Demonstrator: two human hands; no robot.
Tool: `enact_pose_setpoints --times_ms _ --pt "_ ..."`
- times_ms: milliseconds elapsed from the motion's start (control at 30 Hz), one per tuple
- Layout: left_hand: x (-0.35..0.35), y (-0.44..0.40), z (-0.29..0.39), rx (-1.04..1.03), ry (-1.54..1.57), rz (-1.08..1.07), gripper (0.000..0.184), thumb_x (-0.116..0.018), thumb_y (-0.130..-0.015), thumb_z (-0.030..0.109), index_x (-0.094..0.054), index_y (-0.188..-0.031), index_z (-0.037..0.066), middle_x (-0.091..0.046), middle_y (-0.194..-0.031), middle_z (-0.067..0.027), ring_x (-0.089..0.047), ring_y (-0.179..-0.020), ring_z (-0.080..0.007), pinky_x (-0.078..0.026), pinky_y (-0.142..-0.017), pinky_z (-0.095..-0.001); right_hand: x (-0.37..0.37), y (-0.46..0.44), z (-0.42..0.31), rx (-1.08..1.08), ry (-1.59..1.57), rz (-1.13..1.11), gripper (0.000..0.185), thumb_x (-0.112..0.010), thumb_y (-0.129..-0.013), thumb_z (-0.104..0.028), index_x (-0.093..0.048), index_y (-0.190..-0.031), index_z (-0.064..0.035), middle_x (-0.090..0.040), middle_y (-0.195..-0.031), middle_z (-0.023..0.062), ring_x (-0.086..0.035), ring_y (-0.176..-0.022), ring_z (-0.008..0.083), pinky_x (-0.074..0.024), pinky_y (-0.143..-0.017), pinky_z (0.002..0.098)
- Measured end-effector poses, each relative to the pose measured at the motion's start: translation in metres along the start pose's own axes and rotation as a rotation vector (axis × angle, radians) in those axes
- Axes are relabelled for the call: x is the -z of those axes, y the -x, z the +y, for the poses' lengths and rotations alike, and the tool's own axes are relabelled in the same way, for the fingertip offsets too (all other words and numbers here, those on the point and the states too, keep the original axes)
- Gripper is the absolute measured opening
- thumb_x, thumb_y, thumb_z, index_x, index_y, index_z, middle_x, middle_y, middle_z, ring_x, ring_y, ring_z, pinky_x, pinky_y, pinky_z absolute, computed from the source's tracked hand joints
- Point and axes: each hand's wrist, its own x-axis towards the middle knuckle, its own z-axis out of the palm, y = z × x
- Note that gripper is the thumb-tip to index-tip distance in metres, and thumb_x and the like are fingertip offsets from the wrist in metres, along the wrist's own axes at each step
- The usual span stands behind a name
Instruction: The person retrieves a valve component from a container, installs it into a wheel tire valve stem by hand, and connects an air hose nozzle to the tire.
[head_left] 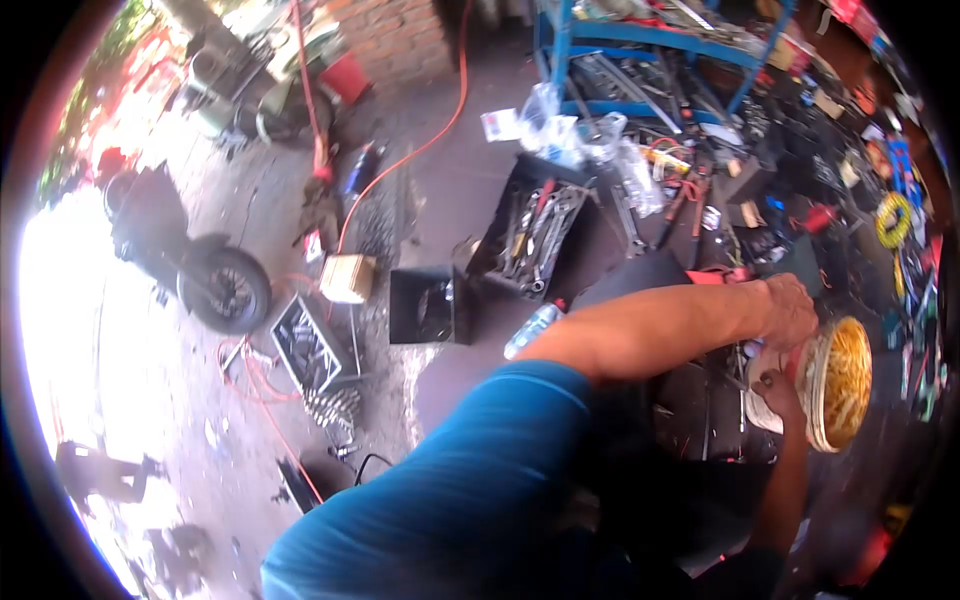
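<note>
The left hand (790, 312), fingers bent, is at the upper end of a round, pale tub (814, 395), right of the frame; the right hand (778, 392) curls just beside it. I can't tell what either grips. Stringy yellow strands (848, 385) fill the tub. Beyond, shiny wrenches (545, 235) crowd a black box (506, 208) on grimy floor (440, 170); rough brick wall (395, 40), top.

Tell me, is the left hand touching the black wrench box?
Apart. The head view shows a wide gap between the left hand and the black wrench box.
</note>
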Motion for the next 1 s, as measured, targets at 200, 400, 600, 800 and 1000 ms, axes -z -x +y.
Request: enact_pose_setpoints --times_ms 200,400,600,800,1000 --pt "-0.037 -0.004 -0.031 0.133 0.172 0.012 0.027 -0.070 -0.080 0.019 -0.079 -0.103 0.009 -0.076 -0.106 -0.0109 -0.071 -0.103 -0.0357 -0.054 -0.086 -0.0464 -0.001 0.021 0.016 -0.271 -0.166 -0.163 0.033 -0.070 -0.085 -0.026 -0.067 -0.098 0.0032 -0.065 -0.073 0.0117 -0.064 -0.060 0.0181 -0.0495 -0.054 0.0351" --pt "-0.010 0.005 -0.013 0.077 0.352 0.307 0.024 -0.069 -0.076 0.015 -0.079 -0.096 0.006 -0.075 -0.106 -0.0151 -0.071 -0.100 -0.0329 -0.054 -0.086 -0.0465 0.005 0.032 0.030 -0.186 -0.229 -0.205 0.031 -0.068 -0.086 -0.028 -0.065 -0.099 0.0002 -0.063 -0.073 0.0066 -0.061 -0.060 0.0162 -0.0464 -0.052 0.0320" --pt "-0.029 0.169 -0.068 0.314 0.542 1.041 0.016 -0.068 -0.077 0.014 -0.056 -0.079 0.004 -0.062 -0.083 -0.0150 -0.065 -0.085 -0.0395 -0.055 -0.074 -0.0485 0.018 0.045 -0.015 -0.314 -0.373 -0.191 0.027 -0.068 -0.088 -0.027 -0.064 -0.100 -0.0023 -0.061 -0.075 0.0046 -0.061 -0.065 0.0149 -0.0468 -0.057 0.0310" --pt "-0.186 0.401 -0.023 1.483 0.654 0.506 0.031 -0.064 -0.093 0.024 -0.069 -0.119 0.009 -0.071 -0.111 -0.0191 -0.069 -0.103 -0.0374 -0.053 -0.090 -0.0449 0.014 0.045 0.001 -0.286 -0.225 -0.356 0.039 -0.071 -0.087 -0.020 -0.064 -0.116 0.0046 -0.069 -0.083 0.0113 -0.065 -0.070 0.0176 -0.0510 -0.064 0.0326" --pt "-0.255 0.472 0.038 1.656 0.963 0.450 0.031 -0.066 -0.092 0.023 -0.071 -0.115 0.001 -0.075 -0.100 -0.0150 -0.071 -0.094 -0.0264 -0.055 -0.086 -0.0377 0.045 0.045 -0.055 -0.244 -0.279 -0.132 0.042 -0.071 -0.089 -0.025 -0.062 -0.122 -0.0003 -0.069 -0.096 0.0141 -0.065 -0.088 0.0228 -0.0501 -0.080 0.0347"
